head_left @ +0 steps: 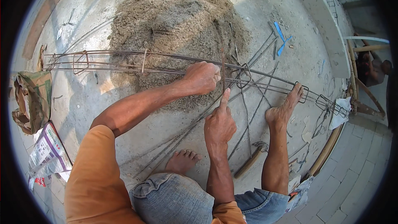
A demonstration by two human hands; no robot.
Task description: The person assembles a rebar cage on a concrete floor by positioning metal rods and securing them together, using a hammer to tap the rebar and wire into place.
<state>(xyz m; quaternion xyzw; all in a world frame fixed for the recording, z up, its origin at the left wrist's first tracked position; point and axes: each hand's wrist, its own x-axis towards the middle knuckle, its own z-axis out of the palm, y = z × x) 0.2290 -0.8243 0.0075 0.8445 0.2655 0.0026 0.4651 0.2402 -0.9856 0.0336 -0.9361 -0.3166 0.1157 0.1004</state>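
A long, narrow rebar cage [112, 52] with rectangular stirrups stretches from left to right in front of me. My left hand [202, 78] is closed in a fist around its bars, near the middle. Just to the right, my right hand [220, 124] grips a thin rusty steel rod [224, 68], index finger laid along its lower end. The rod stands upright across the cage's bars, beside a stirrup [244, 74]. My right foot [286, 103] rests against the cage farther right. What lies inside the left fist is hidden.
Behind the cage rises a heap of grey sand mix [178, 20]. Loose steel bars [174, 141] cross the concrete floor below. A hammer [251, 161] lies between my legs; blue strips [282, 39] lie at right. Torn sacks [33, 99] sit left. Another person [375, 68] is far right.
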